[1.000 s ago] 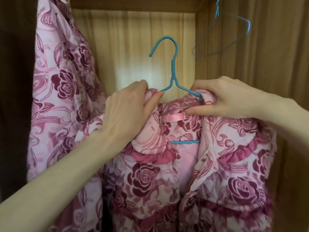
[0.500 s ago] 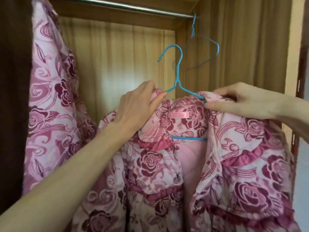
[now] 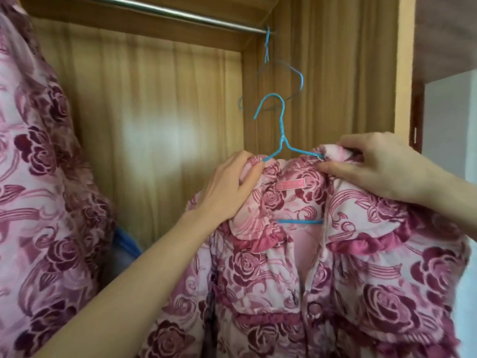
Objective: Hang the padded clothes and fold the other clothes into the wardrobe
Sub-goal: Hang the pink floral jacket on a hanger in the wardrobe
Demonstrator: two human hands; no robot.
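Note:
A padded pink jacket [image 3: 335,280] with dark rose print sits on a blue wire hanger [image 3: 282,130], whose hook points up, below the metal rail [image 3: 165,12]. My left hand [image 3: 227,187] grips the jacket's left shoulder over the hanger arm. On the other side my right hand [image 3: 379,166] pinches the collar and right shoulder at the hanger's other arm. The hook is free of the rail, well beneath it.
A second garment [image 3: 38,202] of the same rose fabric hangs at the left of the wardrobe. An empty blue wire hanger [image 3: 273,83] dangles from the rail's right end. The wardrobe's wooden side wall [image 3: 348,73] stands on the right. Something blue [image 3: 126,244] shows low behind the left garment.
The jacket on its hanger has shifted to the right inside the wardrobe, and the view has tilted up so the rail shows more fully. Both hands keep their hold.

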